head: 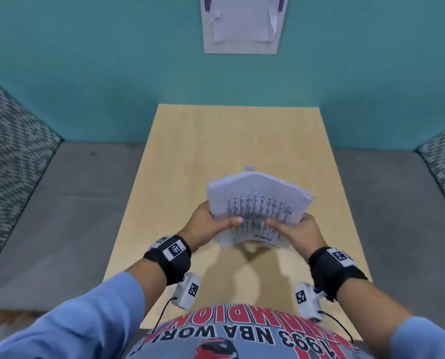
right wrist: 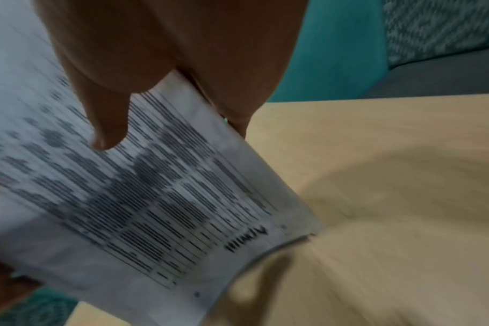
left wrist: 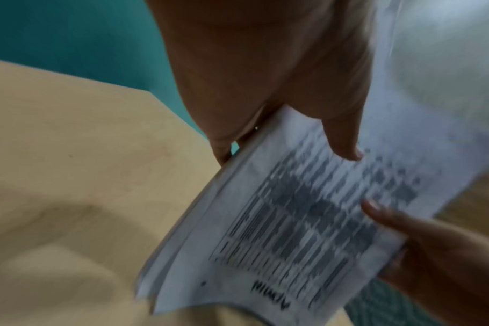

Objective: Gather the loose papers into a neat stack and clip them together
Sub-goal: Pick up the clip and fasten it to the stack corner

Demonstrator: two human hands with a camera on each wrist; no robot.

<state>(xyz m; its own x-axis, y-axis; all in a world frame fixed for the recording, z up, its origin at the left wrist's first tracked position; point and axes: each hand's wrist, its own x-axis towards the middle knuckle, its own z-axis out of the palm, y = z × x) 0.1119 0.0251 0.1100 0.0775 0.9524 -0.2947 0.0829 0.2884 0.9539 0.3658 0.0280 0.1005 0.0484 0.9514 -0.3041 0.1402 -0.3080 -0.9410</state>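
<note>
Both hands, my left hand (head: 207,224) and right hand (head: 301,232), pinch the bowed sheaf of printed papers (head: 258,208) above the wooden table (head: 185,151), so I should loosen slightly, tap edges flush, then fetch the small clip (head: 249,167).

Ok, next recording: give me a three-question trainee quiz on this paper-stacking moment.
1. True or false: the paper stack lies flat on the table.
2. Which hand holds the stack? A) only the left hand B) only the right hand C) both
3. Fill in: the small clip lies on the table just ____ the stack, untouched.

Key: 1 false, it is held lifted above the table, with its shadow below. 2 C, a thumb presses on the printed top sheet from each side. 3 beyond.
</note>
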